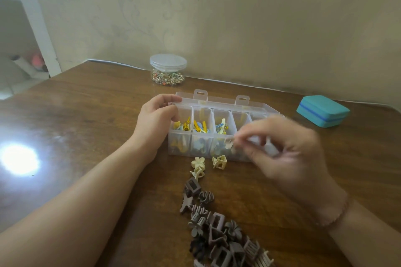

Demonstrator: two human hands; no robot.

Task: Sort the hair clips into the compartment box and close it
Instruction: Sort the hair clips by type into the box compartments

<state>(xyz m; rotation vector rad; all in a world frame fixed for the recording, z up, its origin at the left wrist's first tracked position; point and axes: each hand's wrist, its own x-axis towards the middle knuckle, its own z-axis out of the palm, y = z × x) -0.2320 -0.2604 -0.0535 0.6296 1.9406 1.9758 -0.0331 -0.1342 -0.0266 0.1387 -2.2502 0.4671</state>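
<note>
Now sorting: my left hand [156, 119] grips the compartment box [196, 144]; right fingers [243, 134] pinch a small clip [229, 143], blurred. Next, drop it into a compartment.

Clear plastic box [225, 106], glossy wooden table [97, 119]

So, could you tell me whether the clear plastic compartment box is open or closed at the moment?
Open: the clear plastic compartment box has its lid folded back behind it, with yellow and blue clips exposed in uncovered compartments.
</note>
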